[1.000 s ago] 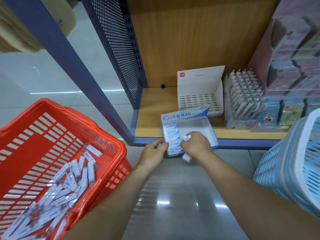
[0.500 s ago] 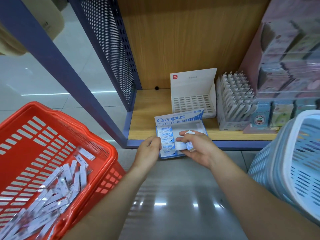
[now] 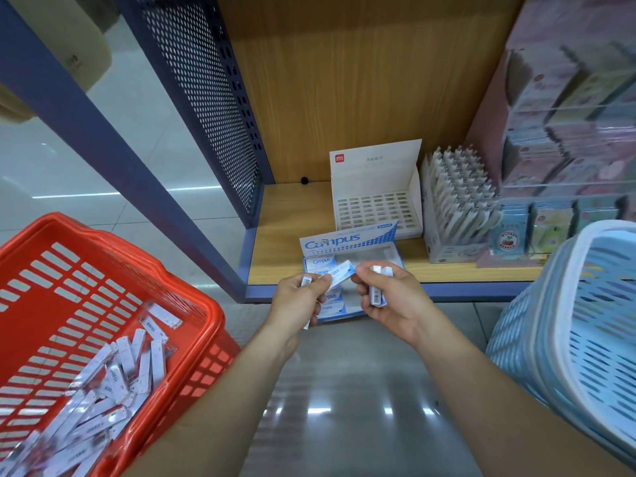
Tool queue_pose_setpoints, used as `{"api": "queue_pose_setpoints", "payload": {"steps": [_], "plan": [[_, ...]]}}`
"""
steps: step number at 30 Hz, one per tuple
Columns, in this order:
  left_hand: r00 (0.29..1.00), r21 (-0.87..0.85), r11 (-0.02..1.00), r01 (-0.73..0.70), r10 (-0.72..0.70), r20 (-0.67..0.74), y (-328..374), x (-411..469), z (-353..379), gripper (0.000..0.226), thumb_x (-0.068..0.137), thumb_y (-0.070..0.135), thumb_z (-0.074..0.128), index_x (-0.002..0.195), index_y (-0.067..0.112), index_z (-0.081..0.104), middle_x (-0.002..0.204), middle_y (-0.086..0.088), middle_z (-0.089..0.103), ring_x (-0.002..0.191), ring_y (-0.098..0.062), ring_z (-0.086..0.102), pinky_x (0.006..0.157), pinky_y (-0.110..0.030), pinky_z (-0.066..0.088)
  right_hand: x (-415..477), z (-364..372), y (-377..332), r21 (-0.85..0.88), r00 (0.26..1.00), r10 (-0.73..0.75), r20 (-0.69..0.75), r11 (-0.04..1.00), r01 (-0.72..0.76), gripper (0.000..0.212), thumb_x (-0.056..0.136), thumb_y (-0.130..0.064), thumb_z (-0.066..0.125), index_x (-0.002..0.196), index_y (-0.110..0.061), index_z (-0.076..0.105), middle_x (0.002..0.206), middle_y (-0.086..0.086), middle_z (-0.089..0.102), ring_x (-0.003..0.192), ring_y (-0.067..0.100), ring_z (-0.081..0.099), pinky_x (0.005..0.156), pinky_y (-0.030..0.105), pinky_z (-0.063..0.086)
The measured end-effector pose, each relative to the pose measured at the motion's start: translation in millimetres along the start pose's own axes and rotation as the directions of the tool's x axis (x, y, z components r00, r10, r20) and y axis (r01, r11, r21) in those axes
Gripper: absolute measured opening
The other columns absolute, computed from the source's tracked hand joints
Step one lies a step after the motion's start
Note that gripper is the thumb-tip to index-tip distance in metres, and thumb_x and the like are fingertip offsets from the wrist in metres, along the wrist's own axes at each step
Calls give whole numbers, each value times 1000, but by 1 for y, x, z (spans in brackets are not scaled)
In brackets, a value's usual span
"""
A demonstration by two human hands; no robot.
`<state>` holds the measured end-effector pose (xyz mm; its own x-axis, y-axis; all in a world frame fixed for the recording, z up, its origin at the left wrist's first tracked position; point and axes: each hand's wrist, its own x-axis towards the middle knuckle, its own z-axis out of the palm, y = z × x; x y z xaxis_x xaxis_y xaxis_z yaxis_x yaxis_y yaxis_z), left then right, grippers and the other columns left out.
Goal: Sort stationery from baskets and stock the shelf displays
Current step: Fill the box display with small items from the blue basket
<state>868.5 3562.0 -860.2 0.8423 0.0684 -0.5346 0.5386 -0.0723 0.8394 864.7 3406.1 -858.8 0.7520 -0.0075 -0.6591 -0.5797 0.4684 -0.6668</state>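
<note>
A: Since half a second back, both hands had lifted off the blue-and-white "Campus" cardboard display box (image 3: 347,242), and one flat white-and-blue wrapped eraser (image 3: 339,274) had passed across to the left hand (image 3: 299,297).

B: Right, that left hand was curled closed, pinching the eraser by one end so it angled up toward the right, above the box. A second small packet poked out by its thumb, too small to read.

A: And the right hand (image 3: 389,297)?

B: Fingers wrapped round a small stack of white erasers (image 3: 378,284), barcode edges showing. How many, I couldn't tell; the palm hid most of them.

A: The box itself?

B: It sat at the front edge of the wooden shelf board (image 3: 292,218), a column of erasers down its left side, partly covered by both hands.

A: Over on the left, the red slotted plastic basket (image 3: 103,270) held a heap of long white wrapped packets (image 3: 113,390), cut off at the frame's corner.

B: The pale blue basket (image 3: 585,321) was cropped on the right, contents unseen.
</note>
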Motion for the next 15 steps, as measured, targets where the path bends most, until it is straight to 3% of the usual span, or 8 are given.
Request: {"api": "queue_pose_setpoints", "payload": {"steps": [5, 8, 10, 12, 15], "plan": [[999, 79, 996, -33, 31, 33, 0, 4, 6, 23, 91, 24, 67, 71, 15, 60, 61, 0, 51, 48, -12, 38, 44, -21, 32, 8, 5, 6, -5, 997, -47, -57, 999, 47, 20, 82, 0, 73, 92, -13, 62, 71, 5, 66, 62, 14, 63, 59, 25, 51], [974, 263, 952, -156, 192, -120, -6, 17, 0, 17, 86, 28, 70, 73, 19, 65, 65, 5, 60, 61, -15, 53, 59, -28, 45, 18, 7, 7, 14, 972, -123, -202, 992, 129, 20, 84, 2, 70, 91, -12, 58, 77, 9, 66, 62, 17, 64, 60, 24, 54], [946, 522, 837, -162, 283, -160, -11, 24, -8, 5, 86, 28, 68, 91, 28, 68, 89, 4, 67, 81, -17, 62, 74, -30, 49, 29, 7, 6, 33, 929, -168, -330, 981, 189, 19, 85, 3, 69, 93, -10, 58, 83, 12, 65, 65, 19, 63, 55, 21, 54], [954, 695, 704, -148, 287, -89, -16, 31, -11, 30, 89, 30, 64, 119, 33, 64, 111, -1, 60, 98, -20, 61, 83, -29, 48, 42, 8, 7, -34, 888, -225, -401, 972, 230, 18, 85, 2, 69, 95, -9, 59, 87, 13, 66, 66, 20, 64, 54, 22, 54], [969, 794, 591, -142, 246, -10, -16, 38, -8, 47, 93, 34, 58, 139, 37, 49, 122, -3, 55, 112, -22, 56, 90, -32, 48, 62, 12, 11, -258, 836, -327, -440, 938, 231, 17, 82, -6, 74, 87, -16, 61, 88, 8, 70, 76, 22, 70, 71, 38, 60]]}}
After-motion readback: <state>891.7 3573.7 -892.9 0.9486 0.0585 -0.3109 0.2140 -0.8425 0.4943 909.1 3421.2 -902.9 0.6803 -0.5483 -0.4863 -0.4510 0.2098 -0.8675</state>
